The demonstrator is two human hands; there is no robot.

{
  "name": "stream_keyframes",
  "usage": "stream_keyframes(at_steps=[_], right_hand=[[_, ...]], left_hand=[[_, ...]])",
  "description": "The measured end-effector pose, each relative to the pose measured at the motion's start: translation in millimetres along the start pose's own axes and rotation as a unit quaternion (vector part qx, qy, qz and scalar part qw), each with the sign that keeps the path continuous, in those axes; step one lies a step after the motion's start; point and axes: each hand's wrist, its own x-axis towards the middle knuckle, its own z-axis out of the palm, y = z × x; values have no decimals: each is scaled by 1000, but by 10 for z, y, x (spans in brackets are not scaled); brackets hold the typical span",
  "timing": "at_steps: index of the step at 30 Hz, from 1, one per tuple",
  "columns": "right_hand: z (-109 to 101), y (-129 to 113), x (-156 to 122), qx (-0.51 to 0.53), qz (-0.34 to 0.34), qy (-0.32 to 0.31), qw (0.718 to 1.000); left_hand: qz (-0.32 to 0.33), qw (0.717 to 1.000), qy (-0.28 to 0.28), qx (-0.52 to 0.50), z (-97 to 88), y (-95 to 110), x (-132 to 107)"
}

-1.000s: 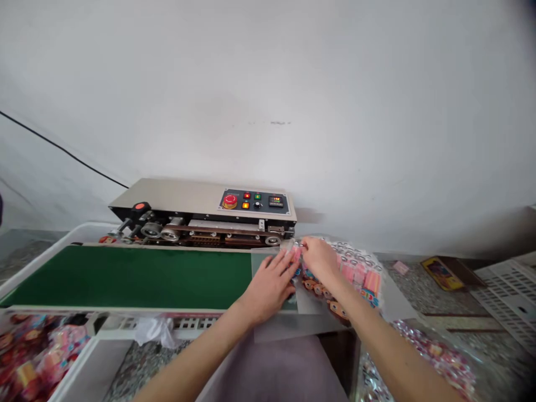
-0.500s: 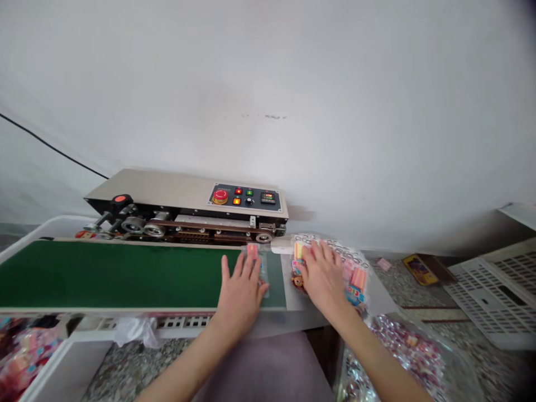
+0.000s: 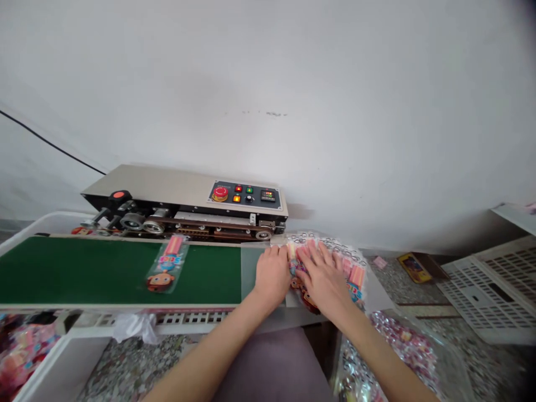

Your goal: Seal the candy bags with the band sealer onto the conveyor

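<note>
At the right end of the green conveyor belt [image 3: 104, 273], my left hand [image 3: 272, 274] has its fingers curled at the left edge of a pile of clear plastic packets [image 3: 355, 277]. Its fingertips are partly hidden, and it seems to grip a packet's edge. My right hand [image 3: 322, 276] lies over the same pile with fingers spread. The packets show pink-striped pieces and brown cartoon faces. A separate packet [image 3: 167, 265], with a pink top and a monkey-like face, lies tilted on the belt. Clear film [image 3: 252, 265] covers the belt just left of my left hand.
Behind the belt stands a sealing machine [image 3: 176, 192] with rollers and a lit control panel [image 3: 247, 195]. A large bag of shiny packets [image 3: 402, 352] sits below right. A white crate [image 3: 496, 290] and a small cardboard box [image 3: 419, 268] are farther right. Pink packets [image 3: 27, 352] fill a bin at lower left.
My left hand has moved right, from the belt to the pile. A packet now lies uncovered farther left on the belt. My right hand stays on the pile.
</note>
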Motion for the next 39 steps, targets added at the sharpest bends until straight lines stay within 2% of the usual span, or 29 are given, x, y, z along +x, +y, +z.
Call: stream_keyframes(at_steps=[4,9,13,18,20,22,24,27,29,33,39], right_hand=[[68,69,-200,-28,21,18,999],[87,150,-359,-38,43,19,998],[66,130,-336,-32,43,4,999],[83,-23,-206,17,-36,-14,999],[96,-59,-176,21,-33,-15,999],[104,-65,-164,12,-14,-8,1000],[111,-54,-162,-4,11,-2,1000],[128,-60,-156,-19,34,-16,999],[144,-107,-141,-17,37,-25,999],[162,-289,-55,-8,46,-23,999],[105,-501,150,-15,56,-23,998]], left_hand=[[-60,998,11,-24,79,114,143],[-85,996,-23,-34,91,0,193],[-94,995,-42,-9,-19,-131,196],[-104,993,-39,42,-139,-190,101],[-97,993,-31,56,-156,-197,42],[-64,995,-16,72,-144,-221,-23],[29,995,1,95,-93,-273,-91],[196,973,12,124,41,-403,-185],[229,963,14,139,126,-503,-229],[187,968,29,166,148,-685,-277],[95,978,35,183,-155,-846,-357]])
